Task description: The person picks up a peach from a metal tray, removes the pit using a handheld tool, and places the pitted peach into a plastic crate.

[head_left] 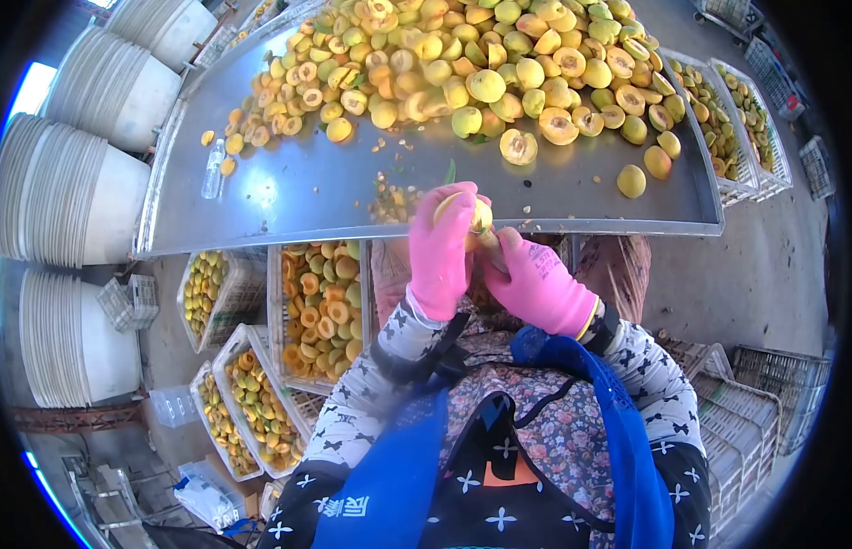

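My left hand (441, 252), in a pink glove, is wrapped around a yellow peach (481, 216) at the near edge of the metal table. My right hand (541, 285), also gloved in pink, closes on a short-handled tool (490, 245) whose tip meets the peach. The tip is hidden against the fruit, so its exact kind does not show. Just beyond my hands are scattered pits and scraps (392, 197) and a green leaf (451, 172). A halved peach (517, 146) lies cut side up on the table.
A large heap of whole and halved peaches (485, 86) covers the far part of the metal table (298, 197). A plastic bottle (214, 169) lies at its left. Crates of peach halves (321, 311) stand below, more crates (737, 439) at right, stacked white tubs (69, 192) at left.
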Demonstrator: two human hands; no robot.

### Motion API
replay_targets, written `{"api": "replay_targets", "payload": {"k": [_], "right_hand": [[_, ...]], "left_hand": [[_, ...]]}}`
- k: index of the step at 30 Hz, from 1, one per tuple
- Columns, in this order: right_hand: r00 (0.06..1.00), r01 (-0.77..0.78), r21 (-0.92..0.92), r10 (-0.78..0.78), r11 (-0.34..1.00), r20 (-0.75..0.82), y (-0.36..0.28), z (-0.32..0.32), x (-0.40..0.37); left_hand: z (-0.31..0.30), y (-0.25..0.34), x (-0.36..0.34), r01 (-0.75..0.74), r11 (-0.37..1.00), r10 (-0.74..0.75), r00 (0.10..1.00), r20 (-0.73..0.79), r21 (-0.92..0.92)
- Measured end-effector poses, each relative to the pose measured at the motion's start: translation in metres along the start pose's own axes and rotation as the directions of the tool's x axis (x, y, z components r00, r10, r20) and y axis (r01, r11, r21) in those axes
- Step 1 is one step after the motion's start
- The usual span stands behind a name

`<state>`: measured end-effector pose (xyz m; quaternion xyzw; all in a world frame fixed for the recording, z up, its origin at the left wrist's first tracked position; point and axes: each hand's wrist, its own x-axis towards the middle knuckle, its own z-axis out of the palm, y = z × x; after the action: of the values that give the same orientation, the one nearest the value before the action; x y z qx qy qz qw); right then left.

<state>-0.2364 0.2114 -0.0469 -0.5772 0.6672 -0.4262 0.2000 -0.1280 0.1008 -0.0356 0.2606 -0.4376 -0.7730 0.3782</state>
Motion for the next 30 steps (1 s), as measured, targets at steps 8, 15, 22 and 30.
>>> {"api": "replay_targets", "payload": {"k": [8, 15, 22, 30], "right_hand": [[0.944, -0.299, 0.411, 0.203, 0.861, 0.261, -0.007, 0.007, -0.003], [0.837, -0.536, 0.562, 0.307, 0.63, 0.453, -0.01, 0.005, -0.005], [0.716, -0.686, 0.658, 0.13, 0.31, 0.686, -0.019, -0.021, 0.002], [0.646, -0.757, 0.587, 0.196, 0.288, 0.737, -0.012, -0.029, -0.018]], "left_hand": [[0.024, 0.016, -0.005, -0.014, 0.998, 0.006, 0.991, -0.133, -0.057], [0.009, 0.013, 0.006, 0.121, 0.976, -0.115, 0.993, -0.039, 0.183], [0.015, 0.007, 0.003, -0.008, 0.986, 0.004, 1.0, 0.026, 0.167], [-0.011, 0.012, 0.02, 0.244, 0.948, -0.287, 0.933, 0.219, 0.203]]}}
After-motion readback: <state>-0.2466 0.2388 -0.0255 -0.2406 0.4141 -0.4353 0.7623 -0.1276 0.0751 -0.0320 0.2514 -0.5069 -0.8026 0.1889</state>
